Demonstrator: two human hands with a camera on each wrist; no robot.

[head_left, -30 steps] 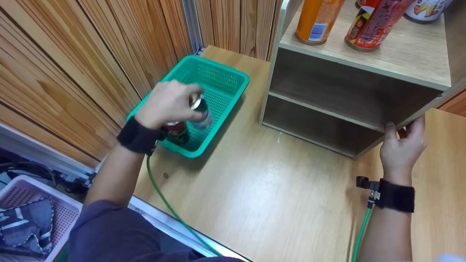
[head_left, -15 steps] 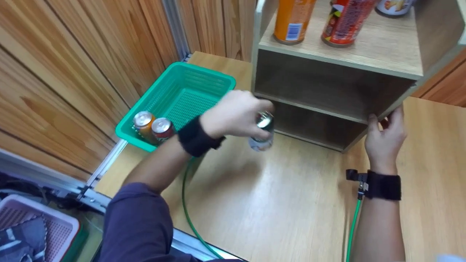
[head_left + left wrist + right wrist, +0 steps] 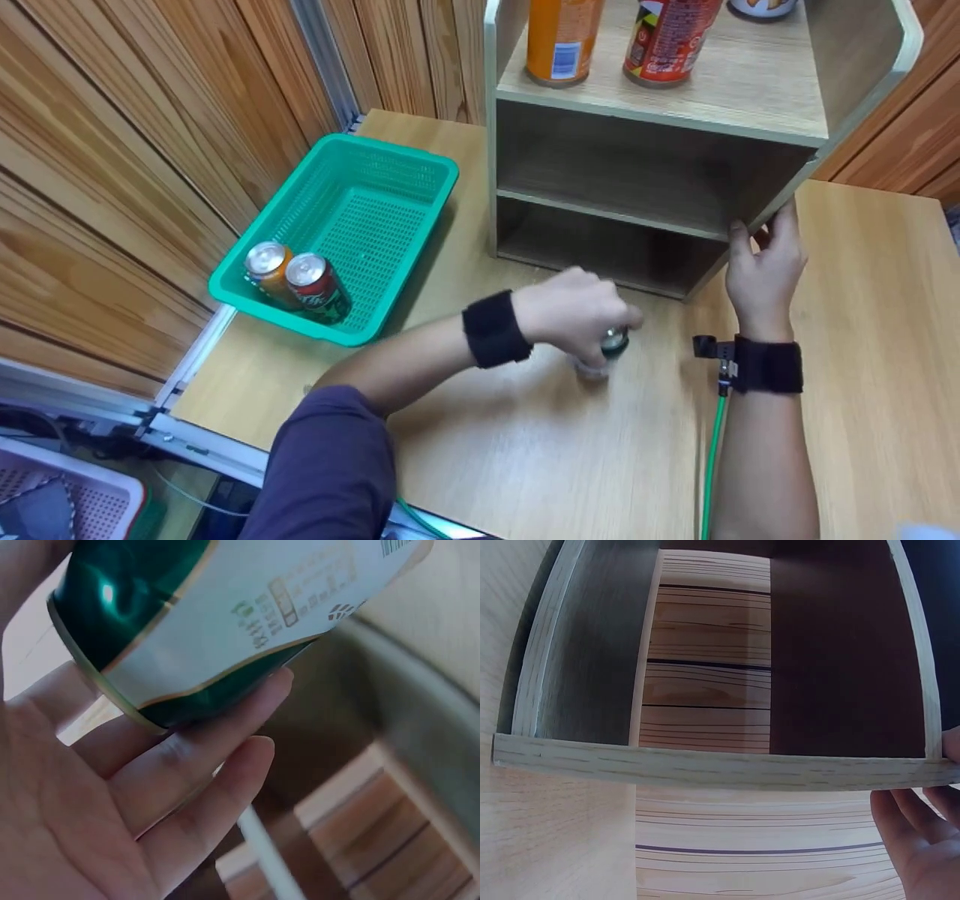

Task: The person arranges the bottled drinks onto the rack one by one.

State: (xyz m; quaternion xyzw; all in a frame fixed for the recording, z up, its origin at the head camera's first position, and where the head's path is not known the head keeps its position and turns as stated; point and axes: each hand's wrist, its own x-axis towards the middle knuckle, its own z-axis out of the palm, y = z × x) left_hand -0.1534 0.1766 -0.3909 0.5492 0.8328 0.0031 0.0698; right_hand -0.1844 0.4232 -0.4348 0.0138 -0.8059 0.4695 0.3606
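Since the earlier frames, the left hand (image 3: pixel 574 319) had carried a green-and-white can (image 3: pixel 606 349) away from the green basket (image 3: pixel 420 161) and across the bench (image 3: pixel 525 465) to a spot just in front of the wooden shelf unit (image 3: pixel 660 120). Its grip was clamped on the can from above, fingers (image 3: pixel 210 742) curled round the side wall; the can hung near the bench top, though contact could not be told through the blur. The right hand (image 3: pixel 761 274) pinched the shelf unit's front right edge, thumb on one face and fingers behind, apparently steadying it so the frame would not slide.

Two cans (image 3: pixel 296 277) stood upright, touching, in the basket's near corner, leaving most of its floor bare. Both lower compartments (image 3: pixel 630 172) of the shelf unit gaped open toward the can, with free bench between. An orange canister (image 3: pixel 559 37) and a red canister (image 3: pixel 667 37) stood on the top board.
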